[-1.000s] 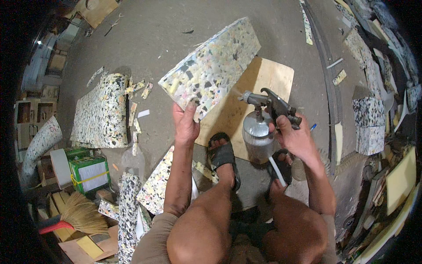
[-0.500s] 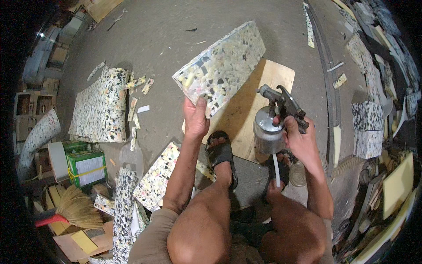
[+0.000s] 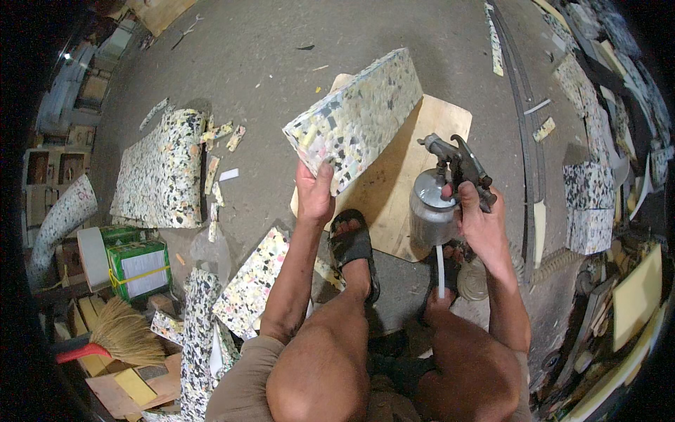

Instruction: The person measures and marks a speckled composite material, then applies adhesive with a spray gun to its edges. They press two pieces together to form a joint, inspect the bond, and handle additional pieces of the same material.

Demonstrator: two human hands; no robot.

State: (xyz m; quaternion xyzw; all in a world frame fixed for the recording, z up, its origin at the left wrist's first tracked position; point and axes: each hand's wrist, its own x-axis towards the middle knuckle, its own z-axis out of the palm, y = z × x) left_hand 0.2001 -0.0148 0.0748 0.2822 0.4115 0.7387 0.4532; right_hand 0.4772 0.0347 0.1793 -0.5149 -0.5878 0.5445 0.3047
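My left hand [image 3: 315, 188] grips the near end of a speckled foam block [image 3: 362, 116], thumb on its face, fingers behind. The block is tilted up over a flat wooden board [image 3: 422, 169] lying on the floor. In my right hand [image 3: 481, 214] is a spray gun [image 3: 457, 165] with a round metal cup [image 3: 430, 211] hanging beneath it. Its nozzle points left toward the block, with a gap between them. A pale hose [image 3: 440, 271] runs down below the cup.
A folded speckled foam slab [image 3: 160, 172] lies at left among foam scraps [image 3: 213, 172]. Nearer are a green box [image 3: 139, 266], a straw broom [image 3: 125, 332] and another foam piece [image 3: 253, 285]. Foam blocks [image 3: 589, 207] and dark strips [image 3: 526, 141] lie at right. My sandalled foot [image 3: 351, 243] is beside the board.
The foam block has come slightly lower and nearer in my left hand and turned a little, showing more of its upper edge. The spray gun has shifted slightly.
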